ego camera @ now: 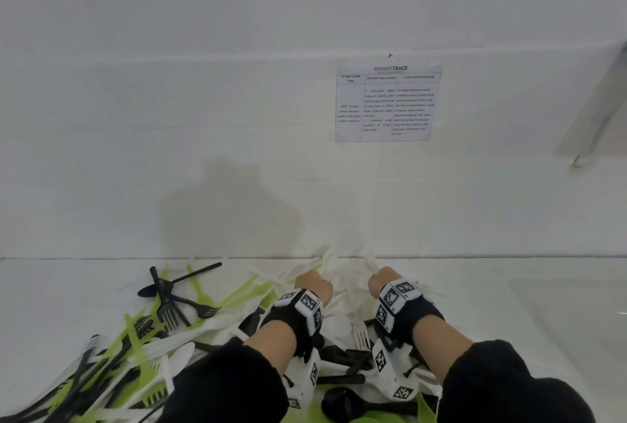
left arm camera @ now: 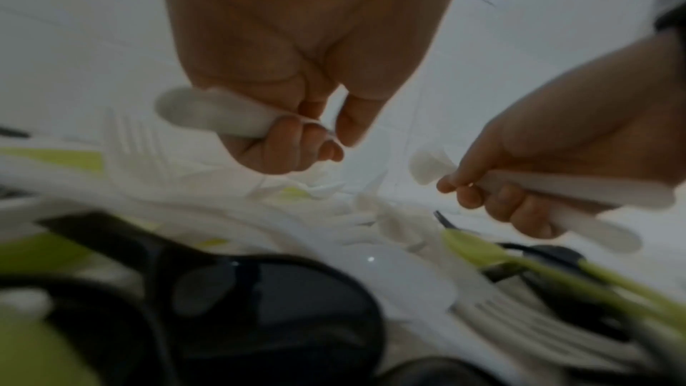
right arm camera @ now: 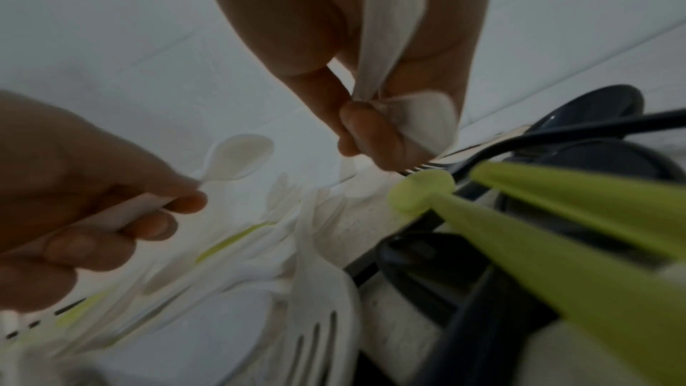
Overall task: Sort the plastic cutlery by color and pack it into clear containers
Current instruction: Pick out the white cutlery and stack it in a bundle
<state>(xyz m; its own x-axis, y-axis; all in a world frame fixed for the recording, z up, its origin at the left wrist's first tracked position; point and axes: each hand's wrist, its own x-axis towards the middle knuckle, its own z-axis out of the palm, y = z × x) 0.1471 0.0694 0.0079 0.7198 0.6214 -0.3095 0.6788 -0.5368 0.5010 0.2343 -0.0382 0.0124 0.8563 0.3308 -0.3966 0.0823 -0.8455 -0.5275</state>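
Observation:
My left hand (ego camera: 312,281) grips a white plastic spoon (left arm camera: 208,113), fingers curled round its handle. Beside it, my right hand (ego camera: 383,278) holds several white pieces (right arm camera: 393,40) bunched in its curled fingers; a white handle end (ego camera: 370,263) sticks up from that fist. Both hands hover over the back of a mixed cutlery pile (ego camera: 142,348) of black, green and white forks, spoons and knives. In the right wrist view the left hand's spoon bowl (right arm camera: 239,157) points toward the wall. No clear container shows in any view.
The white table (ego camera: 509,304) meets a white tiled wall (ego camera: 237,151) just beyond the hands. A printed sheet (ego camera: 386,103) hangs on the wall. Black spoons (ego camera: 342,402) and green pieces (right arm camera: 557,245) lie under my wrists. Black forks (ego camera: 169,307) lie at left.

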